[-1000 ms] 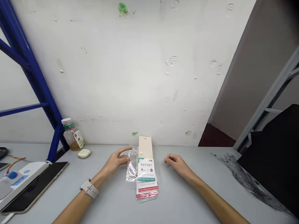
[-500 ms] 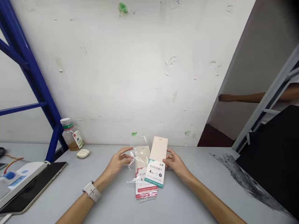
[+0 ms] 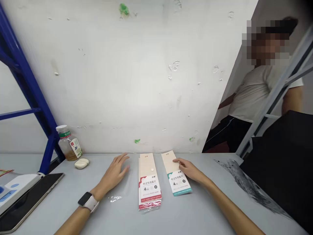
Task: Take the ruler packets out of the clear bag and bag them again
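Half a second earlier the packets overlapped; now the teal-banded cream card packet [image 3: 178, 182] lies well apart from the red-banded cream card packet [image 3: 149, 182], whose foot sits in a clear plastic sleeve [image 3: 149, 205]. The right hand [image 3: 189, 171] rests its fingers on the teal-banded packet, ungripping. The left hand [image 3: 114, 173], spread wide, holds nothing, near a crumpled scrap of clear plastic film [image 3: 114, 197] on the grey counter [image 3: 202, 209]. A person in a white T-shirt [image 3: 254, 98] now stands in the doorway. A glass jar of amber liquid [image 3: 68, 147] stands by the wall.
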The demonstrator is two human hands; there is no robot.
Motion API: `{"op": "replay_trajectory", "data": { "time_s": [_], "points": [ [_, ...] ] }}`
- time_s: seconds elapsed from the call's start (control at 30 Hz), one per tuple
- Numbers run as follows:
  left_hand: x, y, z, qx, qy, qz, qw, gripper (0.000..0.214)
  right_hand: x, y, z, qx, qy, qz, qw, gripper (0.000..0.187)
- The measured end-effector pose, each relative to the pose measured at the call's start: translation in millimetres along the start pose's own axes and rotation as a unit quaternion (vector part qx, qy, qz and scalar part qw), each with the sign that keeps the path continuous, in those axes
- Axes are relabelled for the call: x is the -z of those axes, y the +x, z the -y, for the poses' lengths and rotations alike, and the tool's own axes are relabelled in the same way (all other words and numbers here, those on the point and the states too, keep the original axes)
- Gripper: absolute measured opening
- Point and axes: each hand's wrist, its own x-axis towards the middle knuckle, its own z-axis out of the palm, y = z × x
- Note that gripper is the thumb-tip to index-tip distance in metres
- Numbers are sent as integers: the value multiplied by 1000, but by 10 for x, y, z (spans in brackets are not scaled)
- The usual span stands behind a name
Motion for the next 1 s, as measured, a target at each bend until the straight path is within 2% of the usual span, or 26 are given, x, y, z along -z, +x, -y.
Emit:
{"op": "replay_trajectory", "data": {
  "time_s": [0.07,0.13,0.23,0.37,0.57,1.0],
  "points": [
    [-13,-27,-43,-36,34,43,998,41,-26,-33,11,11,-61,-16,998,36],
    [-28,-51,-73,-44,83,64,994,39,-72,-65,33,23,-118,-32,992,37],
    [-49,-74,-86,-27,137,57,988,31,-170,-93,75,46,-194,-55,978,37],
    [-74,-86,-85,-6,158,37,987,28,-309,-99,101,76,-254,-61,962,40],
    [-140,-108,-101,2,161,32,986,33,-436,-88,49,68,-287,-49,954,50],
    [-131,-111,-92,-9,148,45,988,36,-500,-78,93,59,-299,-50,951,51]
  ]
}}
